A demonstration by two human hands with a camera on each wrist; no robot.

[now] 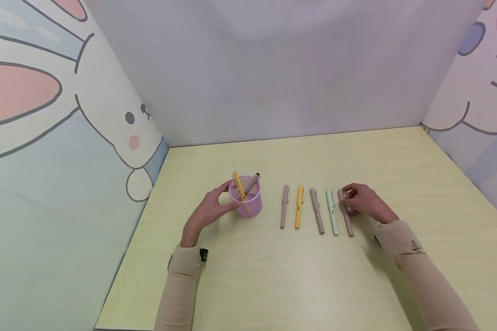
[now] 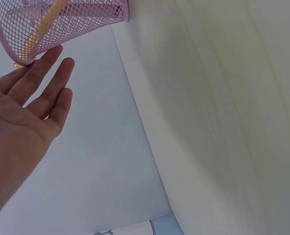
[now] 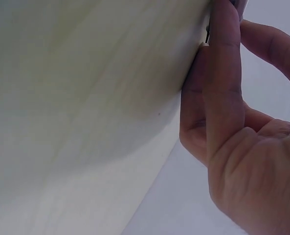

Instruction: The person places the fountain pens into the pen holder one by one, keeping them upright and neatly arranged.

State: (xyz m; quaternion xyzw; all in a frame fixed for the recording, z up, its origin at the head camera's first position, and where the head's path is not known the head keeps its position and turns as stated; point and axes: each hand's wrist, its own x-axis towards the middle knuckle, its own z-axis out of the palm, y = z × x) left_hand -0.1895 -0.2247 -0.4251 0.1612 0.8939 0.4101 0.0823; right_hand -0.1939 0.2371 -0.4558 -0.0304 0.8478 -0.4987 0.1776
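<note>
A pink mesh pen cup (image 1: 254, 207) stands upright on the table, holding a yellow pen (image 1: 237, 181) and a mauve pen (image 1: 254, 179). My left hand (image 1: 209, 209) grips its rim between thumb and fingers; the left wrist view shows fingertips against the mesh. To the right lies a row of pens: mauve (image 1: 284, 207), yellow (image 1: 299, 207), mauve (image 1: 317, 211), mint green (image 1: 332, 212) and another mauve pen (image 1: 348, 225) at the right end. My right hand (image 1: 366, 202) pinches the upper part of that last pen, its fingers hiding some of it.
The pale wood-patterned table (image 1: 273, 285) meets a plain grey-white wall (image 1: 290, 69) at the back. Panels with cartoon drawings, a rabbit (image 1: 103, 105) among them, rise along the left and right sides.
</note>
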